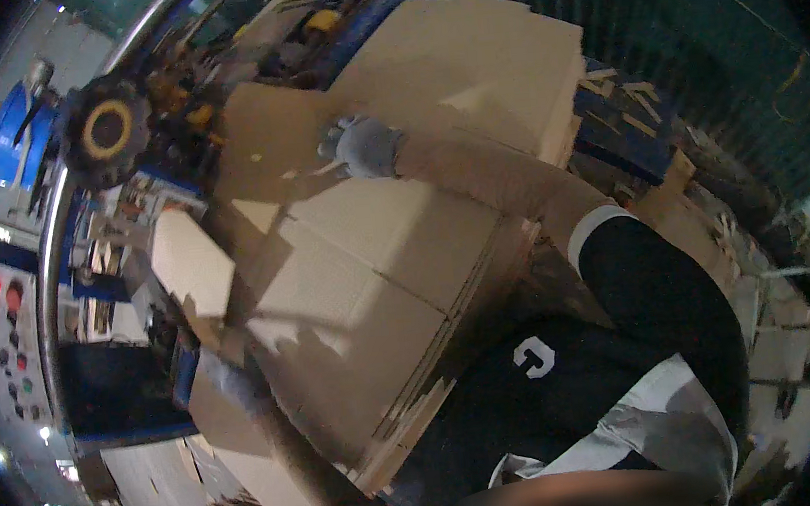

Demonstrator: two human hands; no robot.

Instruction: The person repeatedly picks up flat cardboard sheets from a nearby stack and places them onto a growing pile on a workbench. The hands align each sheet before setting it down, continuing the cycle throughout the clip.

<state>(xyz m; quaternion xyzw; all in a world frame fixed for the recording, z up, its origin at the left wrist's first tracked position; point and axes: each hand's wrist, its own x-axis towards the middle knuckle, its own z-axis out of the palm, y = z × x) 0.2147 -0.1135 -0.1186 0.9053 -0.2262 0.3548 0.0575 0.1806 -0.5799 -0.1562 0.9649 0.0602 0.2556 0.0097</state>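
My right hand [367, 148], in a grey glove, reaches over the far part of a stack of flat cardboard sheets [352, 306]. Its fingers are spread and hold nothing. Lower left, my left hand [235, 379], also gloved, is at the near end of a small cardboard piece with cut corners [192, 262]. The fingers look closed on that end, though they are dim and partly hidden. This piece stands tilted beside the machine [155, 313], to the left of the stack. A shadow of an arm falls across the sheets.
A second cardboard stack [466, 65] lies at the far right, beside a blue surface with scraps [624, 118]. A black handwheel [107, 130], a metal rail [53, 245] and a control panel with buttons [12, 335] stand at the left. A blue round container [19, 137] is behind the rail.
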